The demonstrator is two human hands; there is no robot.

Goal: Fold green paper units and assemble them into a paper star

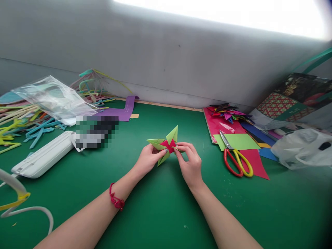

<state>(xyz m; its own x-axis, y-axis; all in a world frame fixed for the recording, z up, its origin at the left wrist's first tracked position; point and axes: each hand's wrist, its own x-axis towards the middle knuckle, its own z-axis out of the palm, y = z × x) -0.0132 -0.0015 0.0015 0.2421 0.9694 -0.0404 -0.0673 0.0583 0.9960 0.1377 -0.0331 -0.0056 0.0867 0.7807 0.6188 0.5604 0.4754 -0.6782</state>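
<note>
A folded paper star (170, 145), light green at its points and red in the middle, is held just above the green table. My left hand (149, 159) pinches its left side, with the thumb lying on the red centre. On the other side, my right hand (190, 162) grips the right part between thumb and fingers. That right point is mostly hidden by the fingers. Off to the right lie scissors (238, 162) with one red and one yellow handle, resting partly on green paper (246, 141) and red paper (255, 164).
Several folded paper stars (228, 112) lie on a red folder (211, 121). A clear plastic bag (306, 147) sits far right. On the left are a white power strip (44, 154), a blurred-out object (97, 131), purple paper (120, 112) and coloured pipe cleaners (41, 128).
</note>
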